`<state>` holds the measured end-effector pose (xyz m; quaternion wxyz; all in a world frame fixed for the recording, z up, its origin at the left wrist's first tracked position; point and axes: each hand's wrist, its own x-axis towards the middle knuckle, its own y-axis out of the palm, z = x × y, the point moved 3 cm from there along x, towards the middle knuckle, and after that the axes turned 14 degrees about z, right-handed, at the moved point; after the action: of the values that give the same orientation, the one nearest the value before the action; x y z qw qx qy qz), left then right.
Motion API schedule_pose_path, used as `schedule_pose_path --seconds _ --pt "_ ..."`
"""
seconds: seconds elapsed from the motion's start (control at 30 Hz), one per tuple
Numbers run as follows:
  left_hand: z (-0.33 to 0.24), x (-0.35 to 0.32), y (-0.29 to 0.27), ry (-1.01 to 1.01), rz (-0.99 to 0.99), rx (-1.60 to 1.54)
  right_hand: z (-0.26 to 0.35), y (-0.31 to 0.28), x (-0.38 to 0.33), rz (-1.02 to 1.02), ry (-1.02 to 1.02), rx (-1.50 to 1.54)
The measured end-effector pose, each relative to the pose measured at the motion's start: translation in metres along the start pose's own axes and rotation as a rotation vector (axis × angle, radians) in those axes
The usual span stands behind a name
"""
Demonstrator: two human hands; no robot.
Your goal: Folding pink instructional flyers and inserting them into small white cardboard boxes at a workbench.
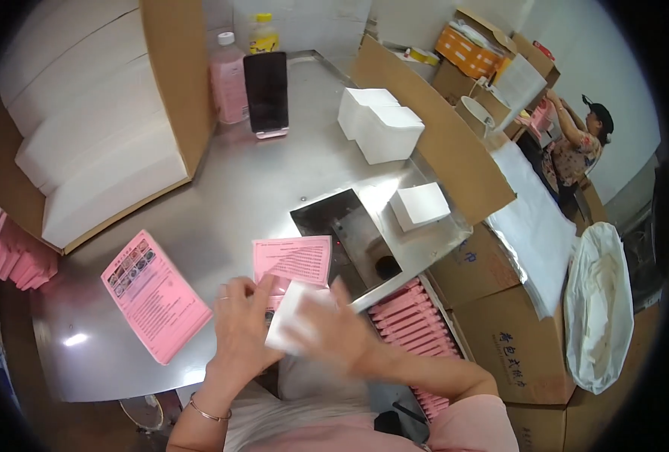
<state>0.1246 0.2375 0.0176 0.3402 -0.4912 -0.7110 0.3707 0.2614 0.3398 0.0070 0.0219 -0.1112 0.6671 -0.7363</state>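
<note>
A pink printed packet point(295, 258) lies at the front of the metal table, its lower part tucked behind my fingers. My left hand point(240, 313) grips its lower left edge, fingers closed. In my right hand point(342, 335), which is smeared by motion, is a small stack of white tissues point(289, 313), tilted against the packet's lower edge. Whether the tissues are inside the packet I cannot tell. To the left rests a thick stack of pink printed packets point(156, 297).
White tissue stacks point(383, 124) stand at the back right, with a smaller tissue block point(420, 206) beside a dark recess point(345, 237). A carton of tissues point(172, 98) rises at left. A phone point(266, 94) stands behind. Pink packets point(417, 324) fill a box below. Another person point(575, 147) works far right.
</note>
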Motion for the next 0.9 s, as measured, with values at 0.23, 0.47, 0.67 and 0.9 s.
schedule_pose_path --seconds 0.23,0.47,0.67,0.9 --pt "-0.023 0.010 0.012 -0.050 -0.023 -0.014 -0.074 0.028 0.064 -0.100 0.366 0.029" --pt "0.004 -0.034 -0.015 0.071 0.022 -0.061 -0.128 0.029 0.018 0.352 0.726 0.166" --pt "0.059 -0.075 -0.075 -0.492 -0.549 0.311 -0.133 -0.038 -0.032 -0.454 0.703 -0.351" --pt "0.080 -0.075 -0.073 -0.367 -0.143 0.370 -0.176 -0.026 -0.064 -0.409 0.888 -0.273"
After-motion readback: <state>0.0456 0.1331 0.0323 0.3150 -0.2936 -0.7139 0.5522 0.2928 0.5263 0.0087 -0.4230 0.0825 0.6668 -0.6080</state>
